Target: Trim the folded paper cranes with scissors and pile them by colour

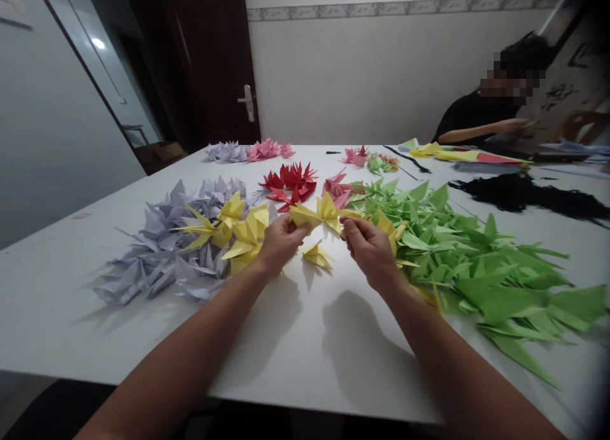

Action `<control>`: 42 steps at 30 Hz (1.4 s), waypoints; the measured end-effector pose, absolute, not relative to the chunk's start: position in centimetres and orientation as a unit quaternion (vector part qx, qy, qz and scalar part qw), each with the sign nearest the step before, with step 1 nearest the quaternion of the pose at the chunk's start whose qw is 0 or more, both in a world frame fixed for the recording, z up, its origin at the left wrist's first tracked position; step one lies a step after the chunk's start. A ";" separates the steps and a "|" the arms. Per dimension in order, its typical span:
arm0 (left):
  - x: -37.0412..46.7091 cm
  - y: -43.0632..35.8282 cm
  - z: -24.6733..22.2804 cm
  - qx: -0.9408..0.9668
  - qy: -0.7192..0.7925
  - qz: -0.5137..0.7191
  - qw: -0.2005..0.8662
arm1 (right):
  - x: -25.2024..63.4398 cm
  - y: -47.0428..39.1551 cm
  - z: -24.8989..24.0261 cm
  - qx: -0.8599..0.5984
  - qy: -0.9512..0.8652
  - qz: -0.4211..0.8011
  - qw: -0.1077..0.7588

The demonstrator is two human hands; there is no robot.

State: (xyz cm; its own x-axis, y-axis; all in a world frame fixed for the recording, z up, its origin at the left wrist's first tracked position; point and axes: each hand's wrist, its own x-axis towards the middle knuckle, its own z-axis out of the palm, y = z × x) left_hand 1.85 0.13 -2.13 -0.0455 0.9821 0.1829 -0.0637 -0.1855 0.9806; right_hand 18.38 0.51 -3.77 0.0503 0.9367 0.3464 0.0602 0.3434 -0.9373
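Note:
My left hand (pixel 282 240) pinches the left end of a folded yellow paper piece (pixel 326 212) above the white table. Close to its right end is my right hand (pixel 366 243), its fingers pressed together; what they hold is too small to make out. Below and between the hands, a yellow folded paper (pixel 318 257) lies on the table. More yellow pieces (pixel 248 233) rest beside my left hand, over a heap of pale lilac folded papers (pixel 166 236). Right of my right hand spreads a large heap of green folded papers (pixel 490 268).
Red folded papers (pixel 290 184) and pink ones (pixel 338 189) sit just beyond the hands. Smaller lilac and pink clusters stand at the far edge of the white table (pixel 157 357). Black strands (pixel 524 192) and flat coloured papers lie at the right, near a seated person (pixel 467 116).

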 end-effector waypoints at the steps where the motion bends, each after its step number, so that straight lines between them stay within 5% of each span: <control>1: 1.6 0.2 -2.1 0.550 0.451 0.566 0.417 | 18.5 0.7 -3.7 -0.437 -0.554 0.386 0.595; 9: -0.1 0.2 -2.1 0.696 0.556 0.445 0.091 | 19.4 1.5 -4.5 -0.522 -0.587 0.284 0.550; 20: 0.6 -0.1 -2.8 0.741 0.423 0.522 -0.017 | 17.3 8.6 -1.9 -0.628 -0.644 0.169 0.403; 28: 0.4 0.3 -3.1 0.690 0.430 0.575 0.094 | 17.4 6.7 -1.3 -0.538 -0.619 0.329 0.468; 36: 2.1 -0.3 -2.7 0.548 0.297 0.596 0.506 | 17.4 2.5 -1.7 -0.396 -0.520 0.594 0.469; 42: 2.2 -0.2 -2.3 0.461 0.326 0.634 0.528 | 16.3 2.3 -2.5 -0.368 -0.474 0.640 0.479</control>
